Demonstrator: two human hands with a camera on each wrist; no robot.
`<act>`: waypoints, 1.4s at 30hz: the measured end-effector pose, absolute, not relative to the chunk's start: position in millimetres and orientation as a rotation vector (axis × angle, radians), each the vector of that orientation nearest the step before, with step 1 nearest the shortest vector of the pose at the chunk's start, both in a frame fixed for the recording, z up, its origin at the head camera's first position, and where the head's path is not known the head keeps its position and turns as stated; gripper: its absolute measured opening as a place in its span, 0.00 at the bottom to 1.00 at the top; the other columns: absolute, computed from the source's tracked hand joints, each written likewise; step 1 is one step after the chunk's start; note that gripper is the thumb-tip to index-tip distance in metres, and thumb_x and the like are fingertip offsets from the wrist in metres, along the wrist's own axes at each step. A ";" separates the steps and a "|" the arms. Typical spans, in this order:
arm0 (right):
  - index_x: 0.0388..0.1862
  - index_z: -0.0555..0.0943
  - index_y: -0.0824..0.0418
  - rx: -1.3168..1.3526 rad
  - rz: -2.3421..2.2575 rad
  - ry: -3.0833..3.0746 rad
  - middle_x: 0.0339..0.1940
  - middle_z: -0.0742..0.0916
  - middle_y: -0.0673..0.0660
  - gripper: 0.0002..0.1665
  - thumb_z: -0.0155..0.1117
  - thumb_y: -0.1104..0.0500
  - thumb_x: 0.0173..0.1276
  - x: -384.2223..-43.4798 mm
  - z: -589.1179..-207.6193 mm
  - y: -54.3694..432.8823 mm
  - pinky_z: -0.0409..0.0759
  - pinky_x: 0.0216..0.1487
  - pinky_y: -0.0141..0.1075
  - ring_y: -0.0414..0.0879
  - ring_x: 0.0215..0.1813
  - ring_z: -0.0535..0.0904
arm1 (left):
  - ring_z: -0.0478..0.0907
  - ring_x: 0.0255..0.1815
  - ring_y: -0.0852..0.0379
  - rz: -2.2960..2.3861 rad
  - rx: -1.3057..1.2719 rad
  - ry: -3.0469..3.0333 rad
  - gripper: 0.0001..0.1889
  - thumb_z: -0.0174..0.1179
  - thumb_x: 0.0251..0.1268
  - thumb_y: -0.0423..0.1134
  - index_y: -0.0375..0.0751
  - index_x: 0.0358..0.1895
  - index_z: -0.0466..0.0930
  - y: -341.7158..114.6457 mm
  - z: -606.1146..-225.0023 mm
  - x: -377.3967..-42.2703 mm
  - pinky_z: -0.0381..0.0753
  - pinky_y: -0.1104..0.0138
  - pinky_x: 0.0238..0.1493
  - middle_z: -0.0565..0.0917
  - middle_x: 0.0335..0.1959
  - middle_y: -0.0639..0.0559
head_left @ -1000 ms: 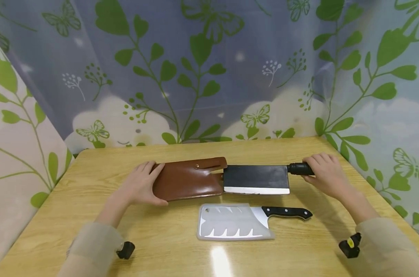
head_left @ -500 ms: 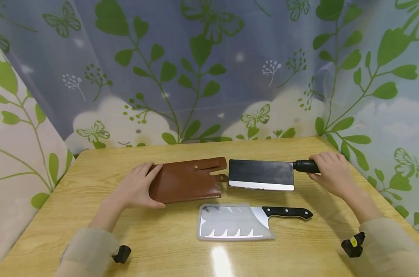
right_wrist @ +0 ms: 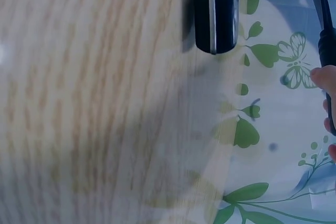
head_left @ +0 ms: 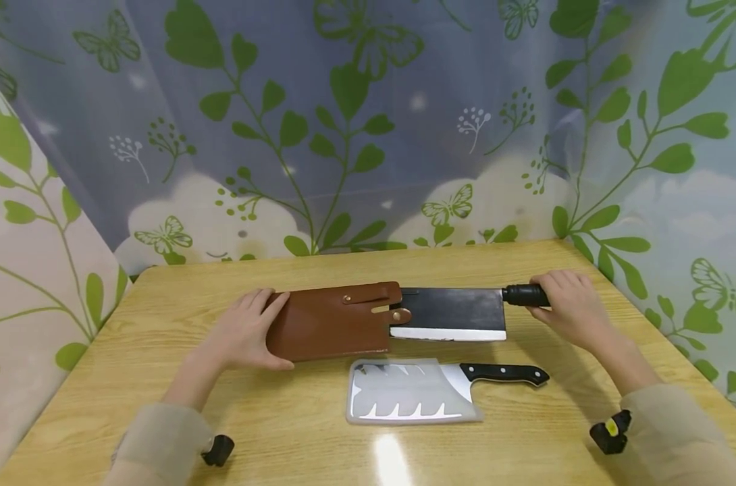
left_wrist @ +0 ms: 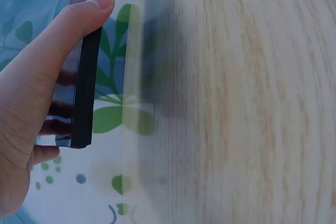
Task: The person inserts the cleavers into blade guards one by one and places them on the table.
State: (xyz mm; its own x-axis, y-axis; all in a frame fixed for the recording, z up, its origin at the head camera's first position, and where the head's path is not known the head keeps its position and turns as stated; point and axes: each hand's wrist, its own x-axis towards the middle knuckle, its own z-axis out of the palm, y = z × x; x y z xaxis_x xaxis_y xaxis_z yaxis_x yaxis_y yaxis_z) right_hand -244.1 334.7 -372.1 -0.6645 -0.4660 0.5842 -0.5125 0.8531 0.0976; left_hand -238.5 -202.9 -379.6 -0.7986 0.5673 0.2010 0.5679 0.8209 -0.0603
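Observation:
My left hand [head_left: 243, 331] grips the left end of a brown leather knife sheath [head_left: 331, 324], thumb along its lower edge. The left wrist view shows the sheath [left_wrist: 86, 87] edge-on, with the thumb on one side and fingers behind. A black cleaver [head_left: 450, 314] with a bright cutting edge faces the sheath's mouth. Its blade's left end sits right at the opening, and the sheath's snap strap [head_left: 400, 316] overlaps the blade. My right hand [head_left: 571, 307] holds the cleaver's black handle [head_left: 522, 295]. In the right wrist view, part of that hand [right_wrist: 328, 82] shows at the edge.
A second cleaver [head_left: 502, 372] lies on the wooden table [head_left: 271, 432] in front, its blade in a translucent cover [head_left: 398, 391] and its riveted black handle pointing right. A leaf-and-butterfly patterned curtain [head_left: 368, 169] hangs behind and at the sides.
The black cleaver first moved right, away from the sheath, then came back left to its mouth. The strap now lies over the blade, and the sheath has tilted slightly.

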 end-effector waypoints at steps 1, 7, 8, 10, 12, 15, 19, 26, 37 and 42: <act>0.39 0.72 0.67 0.707 0.101 -2.409 0.33 0.79 0.63 0.28 0.74 0.62 0.39 -244.2 -371.7 334.5 0.67 0.41 0.54 0.62 0.40 0.73 | 0.58 0.64 0.33 -0.007 -0.882 -2.791 0.62 0.60 0.32 0.76 0.37 0.70 0.54 -202.9 -379.9 -238.4 0.60 0.44 0.60 0.61 0.64 0.31; 0.39 0.72 0.67 0.730 0.123 -2.386 0.32 0.79 0.63 0.28 0.74 0.63 0.37 -243.9 -370.5 335.1 0.67 0.40 0.54 0.61 0.39 0.73 | 0.58 0.64 0.33 -0.016 -0.885 -2.778 0.62 0.63 0.31 0.73 0.36 0.70 0.55 -202.5 -380.9 -237.7 0.60 0.43 0.60 0.61 0.64 0.31; 0.38 0.72 0.67 0.732 0.126 -2.384 0.32 0.79 0.63 0.28 0.74 0.63 0.37 -243.7 -370.8 335.0 0.67 0.40 0.54 0.61 0.39 0.73 | 0.58 0.64 0.33 -0.015 -0.886 -2.776 0.62 0.63 0.31 0.73 0.36 0.70 0.55 -202.3 -381.2 -237.5 0.60 0.43 0.60 0.61 0.64 0.31; 0.38 0.72 0.66 0.727 0.131 -2.391 0.32 0.79 0.62 0.28 0.75 0.63 0.37 -243.4 -371.9 334.5 0.67 0.39 0.53 0.61 0.39 0.73 | 0.58 0.64 0.33 -0.012 -0.892 -2.767 0.62 0.63 0.31 0.74 0.36 0.70 0.56 -202.0 -381.8 -237.0 0.61 0.43 0.59 0.61 0.64 0.31; 0.38 0.73 0.66 0.730 0.137 -2.389 0.31 0.79 0.62 0.27 0.75 0.63 0.37 -243.0 -373.8 334.7 0.67 0.39 0.53 0.61 0.38 0.73 | 0.59 0.64 0.33 -0.005 -0.897 -2.762 0.62 0.61 0.31 0.75 0.36 0.70 0.56 -201.7 -383.1 -236.7 0.61 0.43 0.59 0.62 0.63 0.31; 0.37 0.73 0.66 0.740 0.151 -2.382 0.31 0.79 0.61 0.27 0.76 0.64 0.37 -241.5 -377.1 335.7 0.68 0.38 0.52 0.60 0.37 0.74 | 0.59 0.63 0.34 -0.003 -0.916 -2.761 0.61 0.60 0.32 0.76 0.37 0.70 0.57 -201.1 -385.4 -236.5 0.62 0.44 0.59 0.63 0.63 0.32; 0.38 0.73 0.66 0.743 0.167 -2.380 0.31 0.80 0.61 0.28 0.76 0.65 0.36 -238.8 -378.7 337.0 0.69 0.37 0.52 0.60 0.37 0.74 | 0.60 0.63 0.34 -0.021 -0.934 -2.764 0.61 0.61 0.33 0.75 0.37 0.70 0.56 -199.8 -387.7 -236.1 0.63 0.44 0.58 0.62 0.63 0.32; 0.38 0.73 0.66 0.734 0.175 -2.396 0.31 0.80 0.61 0.29 0.77 0.64 0.36 -238.2 -376.4 338.0 0.69 0.36 0.53 0.60 0.37 0.75 | 0.60 0.63 0.34 -0.024 -0.917 -2.760 0.61 0.64 0.31 0.73 0.37 0.70 0.55 -197.8 -388.9 -238.2 0.63 0.44 0.58 0.62 0.64 0.32; 0.38 0.73 0.66 0.765 0.179 -2.348 0.29 0.79 0.60 0.28 0.76 0.66 0.35 -237.4 -380.2 343.3 0.69 0.35 0.52 0.60 0.36 0.74 | 0.58 0.65 0.34 -0.155 -0.929 -2.791 0.61 0.64 0.31 0.73 0.39 0.70 0.56 -195.5 -386.3 -238.8 0.61 0.43 0.59 0.61 0.65 0.33; 0.38 0.72 0.66 0.794 0.180 -2.333 0.29 0.79 0.59 0.29 0.76 0.66 0.35 -238.3 -378.4 344.0 0.70 0.34 0.52 0.59 0.35 0.75 | 0.57 0.65 0.35 -0.228 -0.937 -2.798 0.60 0.65 0.31 0.72 0.40 0.70 0.56 -198.8 -388.3 -238.1 0.61 0.43 0.59 0.61 0.65 0.35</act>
